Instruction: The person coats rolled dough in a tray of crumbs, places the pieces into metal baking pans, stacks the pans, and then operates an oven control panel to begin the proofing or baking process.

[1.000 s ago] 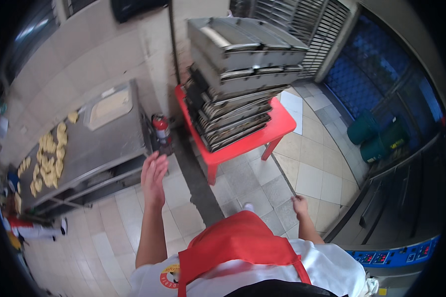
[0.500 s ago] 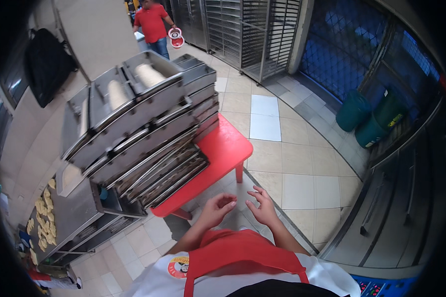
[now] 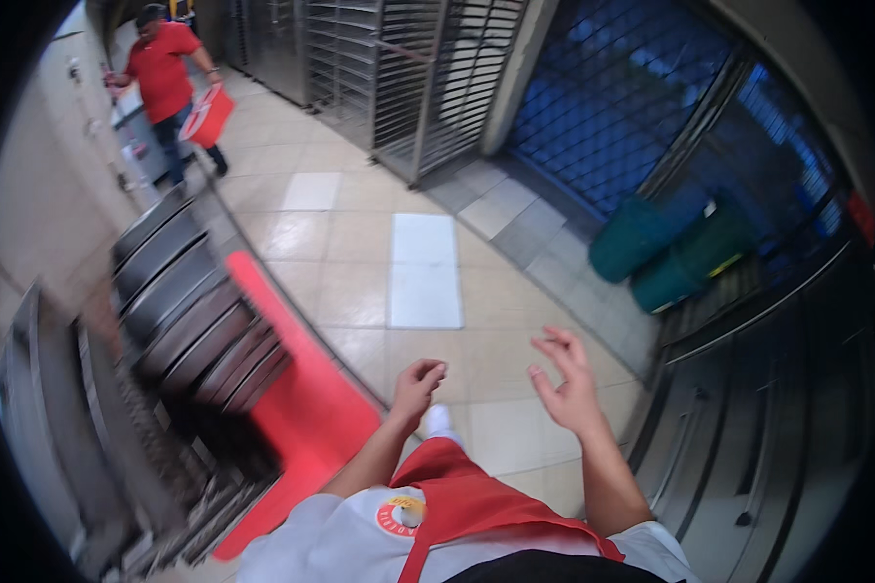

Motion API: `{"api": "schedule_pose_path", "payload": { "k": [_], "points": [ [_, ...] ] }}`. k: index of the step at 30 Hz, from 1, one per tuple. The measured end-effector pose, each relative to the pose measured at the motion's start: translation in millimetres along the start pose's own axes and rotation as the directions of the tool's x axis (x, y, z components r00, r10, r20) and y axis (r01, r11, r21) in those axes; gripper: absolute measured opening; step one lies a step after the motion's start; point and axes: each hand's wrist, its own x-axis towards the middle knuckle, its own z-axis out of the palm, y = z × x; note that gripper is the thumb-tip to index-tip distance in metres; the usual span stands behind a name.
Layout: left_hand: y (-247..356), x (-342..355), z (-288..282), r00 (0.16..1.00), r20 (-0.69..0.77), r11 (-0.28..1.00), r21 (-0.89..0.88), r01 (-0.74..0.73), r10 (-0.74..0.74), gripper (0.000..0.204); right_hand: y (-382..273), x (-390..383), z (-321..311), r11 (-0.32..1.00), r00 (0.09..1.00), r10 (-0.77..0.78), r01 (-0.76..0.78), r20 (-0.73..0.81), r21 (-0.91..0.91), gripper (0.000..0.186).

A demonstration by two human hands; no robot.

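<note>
Left hand (image 3: 417, 394) half-curled (right hand (image 3: 568, 387) splayed)

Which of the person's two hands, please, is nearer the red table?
The left hand, loosely curled, is nearer the red table; the right hand, more open, is farther off, toward the green bins.

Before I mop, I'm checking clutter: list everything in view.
pans: many, grey, left
table: one, red, under pans
co-worker: one, red shirt, upper left
carried item: one, red-white, upper left
racks: count unclear, grey, upper middle
gate: one, dark, upper right
bins: two, green, right
handled unit: one, grey, lower right
floor: one, beige, centre
shoe: one, white, centre
apron: one, red, bottom
left hand: one, bare, centre
right hand: one, bare, centre-right
</note>
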Motion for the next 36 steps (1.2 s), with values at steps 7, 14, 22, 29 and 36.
{"api": "schedule_pose_path", "payload": {
  "k": [7, 14, 22, 29, 36],
  "points": [
    [137.8, 222.0, 39.1, 0.988, -0.056, 0.989, -0.03, -0.144, 0.142, 0.028, 331.3, -87.0, -3.9, 0.469, 0.447, 0.881, -0.784, 0.155, -0.407, 0.055],
    [260.1, 426.4, -0.4, 0.926, -0.127, 0.93, 0.145, -0.337, 0.355, 0.028, 447.2, -49.1, 84.0, -0.035, -0.241, 0.904, -0.865, 0.353, -0.5, 0.049],
    [153.7, 614.1, -196.1, 0.881, -0.447, 0.42, 0.837, 0.35, 0.157, 0.055, 607.5, 414.5, 238.5, 0.465, 0.185, 0.816, -0.771, 0.547, -0.434, 0.044],
    [156.8, 553.2, -359.6, 0.187, -0.966, 0.809, -0.037, 0.587, -0.179, 0.039, 561.5, 1069.8, 425.3, 0.946, 0.932, 0.113, -0.207, 0.345, 0.25, 0.022],
    [163.3, 654.5, -475.9, -0.114, -0.874, 0.534, -0.387, 0.752, -0.473, 0.053, 417.5, 1314.9, 626.9, 0.977, 0.837, -0.009, -0.109, 0.548, 0.183, 0.034]
  ]
}}
